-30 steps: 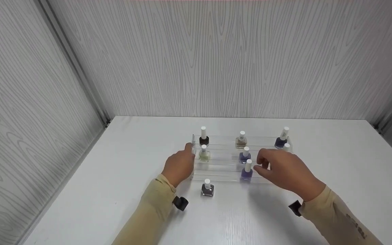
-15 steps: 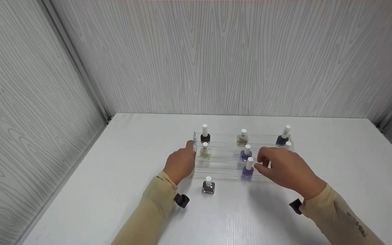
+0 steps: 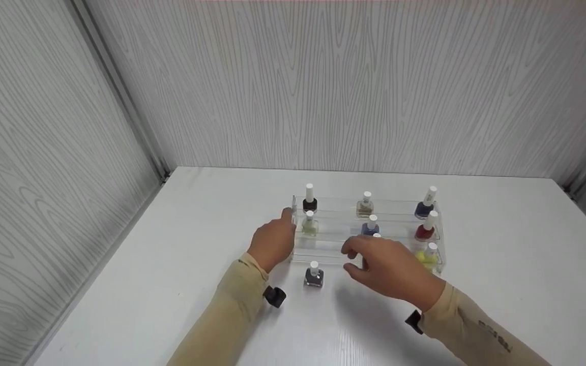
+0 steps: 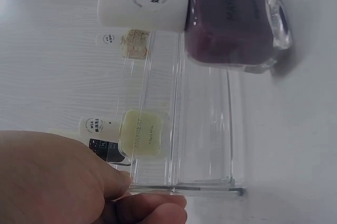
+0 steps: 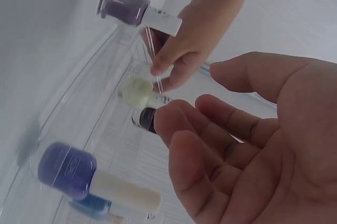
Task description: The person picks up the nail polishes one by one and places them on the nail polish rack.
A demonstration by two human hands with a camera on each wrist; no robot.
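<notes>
Left hand [image 3: 271, 243]: grips rack [image 3: 323, 239] end.
Right hand [image 3: 387, 264]: fingers apart, empty, hiding lilac bottle [image 5: 71, 169].
Desk [image 3: 171, 264]: purple bottle [image 3: 314, 274] before rack.

The right hand [image 3: 392, 269] hides most of the lilac bottle [image 3: 376, 236] on the clear rack [image 3: 323, 244].

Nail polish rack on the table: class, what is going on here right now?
A person's left hand holds the left end of a clear tiered rack of nail polish bottles. The right hand, fingers relaxed and holding nothing, hovers at the rack's front near a greyish-purple bottle standing on the white table.
</notes>
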